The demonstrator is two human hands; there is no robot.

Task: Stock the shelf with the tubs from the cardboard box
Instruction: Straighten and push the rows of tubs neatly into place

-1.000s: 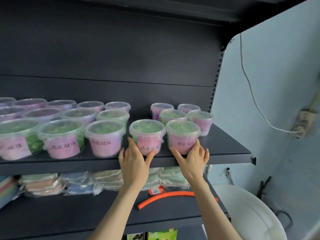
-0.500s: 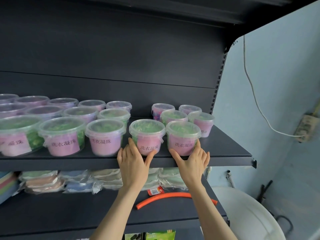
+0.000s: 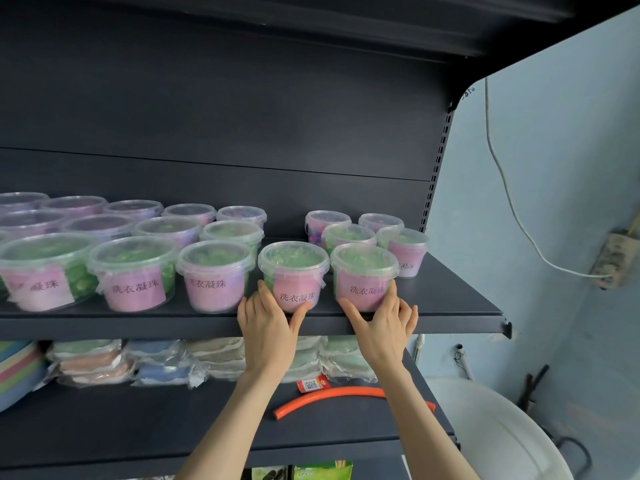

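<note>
Head view: a dark metal shelving unit [image 3: 242,116] fills most of the scene against a pale blue wall [image 3: 554,168]. Its upper shelf [image 3: 450,299] carries rows of clear lidded tubs [image 3: 135,271] with pink labels and green or purple contents, three deep, with a gap in the back rows right of centre. The lower shelf [image 3: 138,420] holds stacked plastic-wrapped packets [image 3: 104,362]. A white round basin [image 3: 502,438] sits low at the right, beside the unit.

At the front edge of the upper shelf stand the inner tub [image 3: 294,268] and, just beside it on the right, the end tub [image 3: 363,271], both upright. The left hand [image 3: 268,334] grips the base of the inner tub, thumb across the front and fingers curled round its left side. The right hand [image 3: 384,334] grips the base of the end tub, thumb on the front and fingers wrapped round its right side.

A curved orange hose [image 3: 332,394] lies on the lower shelf beneath the forearms. A white cable [image 3: 512,202] runs down the wall to a power strip [image 3: 613,258].
</note>
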